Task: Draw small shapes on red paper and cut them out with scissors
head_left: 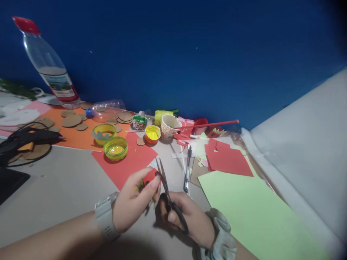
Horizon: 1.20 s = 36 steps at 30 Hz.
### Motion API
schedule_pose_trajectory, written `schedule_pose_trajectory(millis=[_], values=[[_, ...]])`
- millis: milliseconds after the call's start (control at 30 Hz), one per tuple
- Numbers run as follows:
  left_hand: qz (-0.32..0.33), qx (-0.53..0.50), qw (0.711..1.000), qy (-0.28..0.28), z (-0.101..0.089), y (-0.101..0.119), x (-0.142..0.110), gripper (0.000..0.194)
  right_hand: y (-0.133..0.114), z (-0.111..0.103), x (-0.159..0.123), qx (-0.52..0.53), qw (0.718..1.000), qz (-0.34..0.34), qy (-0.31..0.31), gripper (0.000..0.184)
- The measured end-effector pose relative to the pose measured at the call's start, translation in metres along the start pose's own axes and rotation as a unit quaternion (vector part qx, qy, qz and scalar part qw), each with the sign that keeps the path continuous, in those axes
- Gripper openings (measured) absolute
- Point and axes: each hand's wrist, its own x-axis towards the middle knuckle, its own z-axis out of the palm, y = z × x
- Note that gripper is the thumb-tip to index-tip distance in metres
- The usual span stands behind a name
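My left hand (135,198), with a grey watch on the wrist, pinches a small red piece (150,176) with dark spots, seemingly paper. Some yellow shows behind the fingers, but what it belongs to is partly hidden. My right hand (187,215) has its fingers through the black handles of the scissors (166,186). Their blades point up and away, slightly apart, right beside the red piece and the left fingertips. Whether the blades touch the piece I cannot tell. Under and beyond the hands lies a red paper sheet (132,159).
Green-yellow cut cups (116,148), a yellow paint cup (152,134) and a patterned paper cup (168,127) stand ahead. A craft knife (187,169) and green paper (252,213) lie right. At left are a glue gun (32,139), cardboard discs (71,120) and a tall bottle (51,65).
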Motion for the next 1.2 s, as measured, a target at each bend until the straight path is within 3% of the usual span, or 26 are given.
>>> schedule_pose_trajectory(millis=[133, 300, 500, 667, 1200], values=[[0.024, -0.019, 0.999, -0.041, 0.0000, 0.0006, -0.0003, 0.026, -0.0034, -0.0016, 0.0006, -0.004, 1.000, 0.002, -0.020, 0.060], [0.040, 0.019, 0.998, -0.054, -0.0015, 0.0002, 0.0017, 0.029, -0.0049, -0.0021, 0.0009, -0.016, 1.000, -0.002, -0.022, 0.061], [0.037, 0.054, 0.997, -0.041, -0.0031, 0.0019, 0.0021, 0.026, -0.0027, -0.0029, 0.0008, -0.020, 1.000, 0.004, -0.020, 0.059], [0.019, 0.056, 0.998, 0.003, -0.0033, -0.0038, 0.0003, 0.020, -0.0026, -0.0035, 0.0001, -0.020, 1.000, 0.000, -0.023, 0.059], [0.046, 0.074, 0.995, -0.056, -0.0041, 0.0025, 0.0011, 0.033, 0.0003, -0.0026, 0.0012, -0.029, 0.999, 0.007, -0.013, 0.059]])
